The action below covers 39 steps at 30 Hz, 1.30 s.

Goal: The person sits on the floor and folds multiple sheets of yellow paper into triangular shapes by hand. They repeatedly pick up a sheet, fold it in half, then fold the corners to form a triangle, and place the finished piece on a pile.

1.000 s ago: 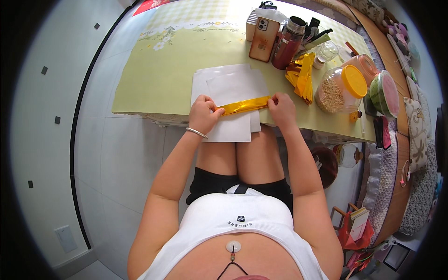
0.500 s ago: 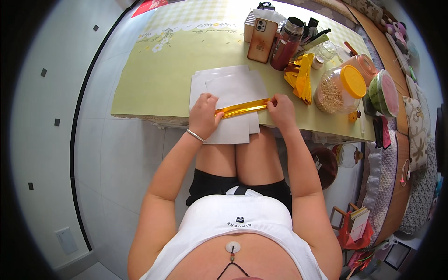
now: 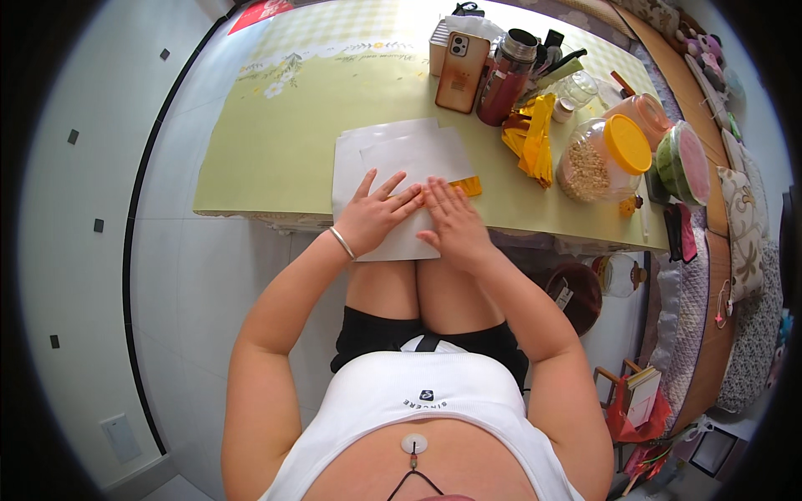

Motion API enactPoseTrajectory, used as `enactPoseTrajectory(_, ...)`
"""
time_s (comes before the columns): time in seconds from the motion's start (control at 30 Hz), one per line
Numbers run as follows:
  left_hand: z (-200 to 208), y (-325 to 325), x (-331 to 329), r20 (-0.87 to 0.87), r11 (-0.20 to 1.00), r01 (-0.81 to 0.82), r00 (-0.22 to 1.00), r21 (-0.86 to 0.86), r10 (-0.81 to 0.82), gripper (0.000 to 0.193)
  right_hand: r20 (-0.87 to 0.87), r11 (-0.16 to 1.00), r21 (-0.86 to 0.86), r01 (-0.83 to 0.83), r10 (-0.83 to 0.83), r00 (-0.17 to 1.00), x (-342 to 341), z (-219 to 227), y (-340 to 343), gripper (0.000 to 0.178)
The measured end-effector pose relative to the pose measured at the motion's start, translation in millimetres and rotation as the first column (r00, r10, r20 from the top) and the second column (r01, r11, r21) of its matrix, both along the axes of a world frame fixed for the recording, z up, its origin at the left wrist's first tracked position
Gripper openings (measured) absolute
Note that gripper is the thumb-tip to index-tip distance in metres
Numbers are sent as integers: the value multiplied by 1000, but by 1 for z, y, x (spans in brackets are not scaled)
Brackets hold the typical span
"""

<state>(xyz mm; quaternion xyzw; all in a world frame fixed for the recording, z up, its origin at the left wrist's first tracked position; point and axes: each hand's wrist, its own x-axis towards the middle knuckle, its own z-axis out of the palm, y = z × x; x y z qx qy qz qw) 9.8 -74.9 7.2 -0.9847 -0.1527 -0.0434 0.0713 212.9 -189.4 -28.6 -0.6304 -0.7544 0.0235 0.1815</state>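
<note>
White paper sheets [image 3: 405,144] overlap at the near edge of the table, their near part reaching over my lap. A shiny gold foil strip [image 3: 469,185] lies across them, mostly covered by my hands; only its right end shows clearly. My left hand [image 3: 378,219] lies flat on the paper and strip, fingers stretched out. My right hand [image 3: 455,222] is also flat, its fingertips meeting those of the left over the strip. Neither hand grips anything. To the right, a bundle of gold foil strips [image 3: 531,138] rests on the table.
Behind the papers stand a phone [image 3: 462,73] and a dark red flask [image 3: 506,82]. A yellow-lidded jar of grains [image 3: 586,165] and a cut watermelon [image 3: 678,167] sit at the right. The green tablecloth [image 3: 267,150] spreads leftward. A dark bin [image 3: 576,296] stands below.
My hands have let go of the strip's two ends. They have come together over its middle and now lie flat, fingers extended. The strip rests on the paper.
</note>
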Motion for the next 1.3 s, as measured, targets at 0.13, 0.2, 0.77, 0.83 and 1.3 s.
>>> enactPoseTrajectory(0.13, -4, -12, -26, -76, 995, -95, 992, 27, 97, 57, 65, 976, -159, 150, -142, 988, 50, 7, -12, 72)
enactPoseTrajectory(0.2, -6, -17, -40, -103, 989, -136, 985, 53, 141, 57, 117, 982, -153, 110, -92, 989, 64, 12, -15, 64)
enactPoseTrajectory(0.77, -1, -21, 72, 124, 979, -159, 982, 131, 143, 5, 327, 990, 130, -47, 2, 945, 60, 40, 14, 29)
enactPoseTrajectory(0.83, 1, -16, 68, 187, 979, -196, 965, 46, 185, 6, 283, 985, 164, -46, -2, 959, 60, 40, 14, 26)
enactPoseTrajectory(1.3, 17, 33, 13, 462, 622, 138, 794, -771, 396, 18, -39, 963, 252, -91, 104, 994, 53, 49, -1, 53)
